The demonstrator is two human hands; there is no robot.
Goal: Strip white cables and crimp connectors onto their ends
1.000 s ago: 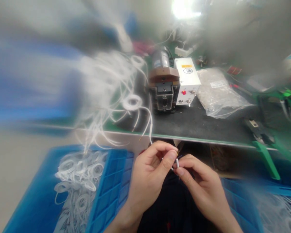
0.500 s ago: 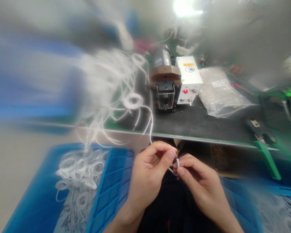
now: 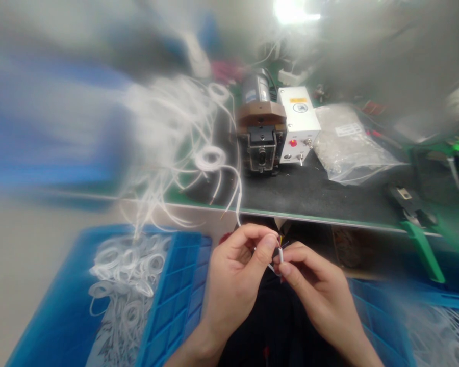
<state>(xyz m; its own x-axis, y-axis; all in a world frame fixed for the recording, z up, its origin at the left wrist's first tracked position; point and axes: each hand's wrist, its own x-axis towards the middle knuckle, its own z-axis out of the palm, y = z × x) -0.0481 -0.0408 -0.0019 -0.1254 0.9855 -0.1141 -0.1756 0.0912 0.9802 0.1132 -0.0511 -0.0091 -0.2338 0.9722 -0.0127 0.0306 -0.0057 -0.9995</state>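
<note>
Just in front of the bench edge, my right hand (image 3: 313, 285) pinches a white cable (image 3: 280, 255) near its end, between thumb and forefinger. Thin coloured inner wires (image 3: 280, 239), one of them yellow, fan out of the cable's sheath. My left hand (image 3: 239, 275) is closed, thumb against forefinger, on the wires at that end. Its other fingers curl behind, where they are partly hidden. The white cable runs up past the left hand to a coil (image 3: 210, 159) lying on the bench.
A small machine (image 3: 260, 122) with a white control box (image 3: 299, 125) stands on the bench. Right of it lie a clear plastic bag (image 3: 354, 158) and green-handled pliers (image 3: 421, 250). Blue crates (image 3: 179, 285) with white cable coils (image 3: 128, 270) flank me. A bundle of white cables (image 3: 164, 122) hangs over the left edge.
Both hands stay almost in place, still pinching. The coloured wires at the cable end have shifted slightly. The view has barely moved.
</note>
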